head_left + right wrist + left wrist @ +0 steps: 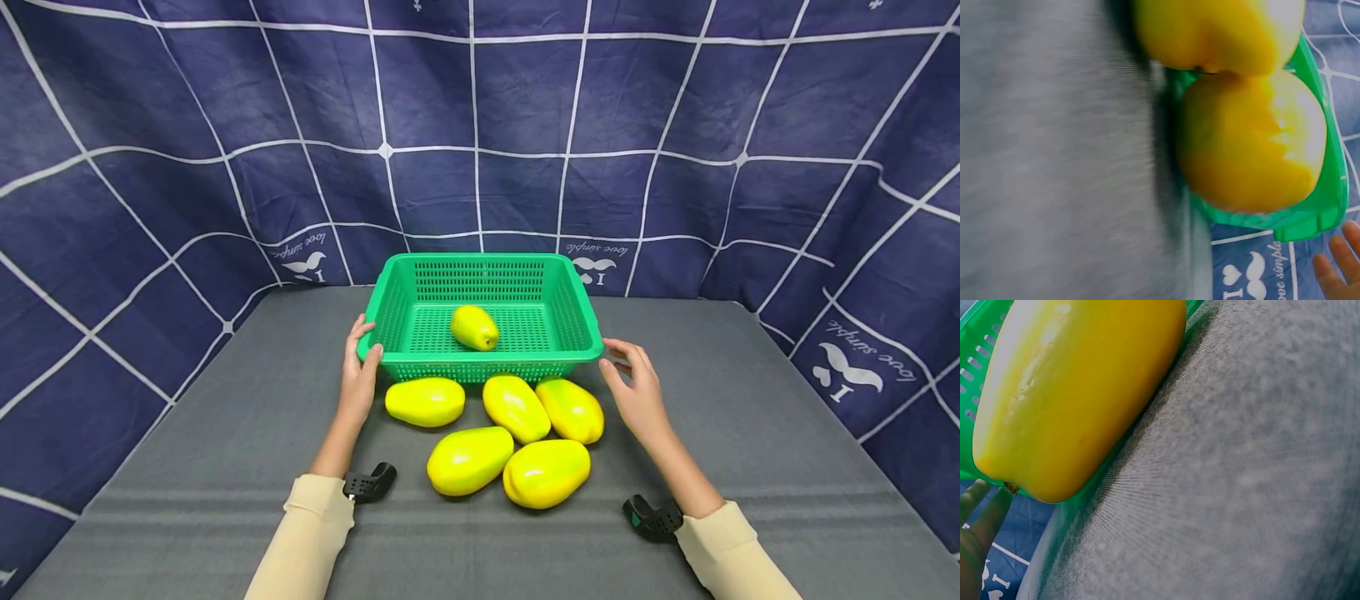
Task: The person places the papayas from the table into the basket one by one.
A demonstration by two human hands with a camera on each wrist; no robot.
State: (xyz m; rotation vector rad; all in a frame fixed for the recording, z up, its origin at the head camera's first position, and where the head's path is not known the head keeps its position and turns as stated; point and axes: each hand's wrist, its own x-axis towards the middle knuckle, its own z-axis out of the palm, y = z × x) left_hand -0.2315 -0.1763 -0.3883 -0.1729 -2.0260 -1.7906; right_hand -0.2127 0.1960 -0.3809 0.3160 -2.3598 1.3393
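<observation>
A green plastic basket [480,357] with slotted walls stands toward the back of the table, and one yellow-green papaya [474,327] lies inside it. My left hand [358,371] is at the basket's front left corner, its thumb by the front rim and its fingers along the left side. At the front right corner is my right hand [636,387], fingers reaching toward the rim; in the right wrist view its fingers [1338,259] stand apart from the basket. Several papayas [470,461] lie on the table between my forearms, in front of the basket.
Grey cloth covers the table [225,467]. A dark blue curtain [525,100] with white grid lines hangs behind and at both sides. Black wrist devices [369,482] sit on both forearms.
</observation>
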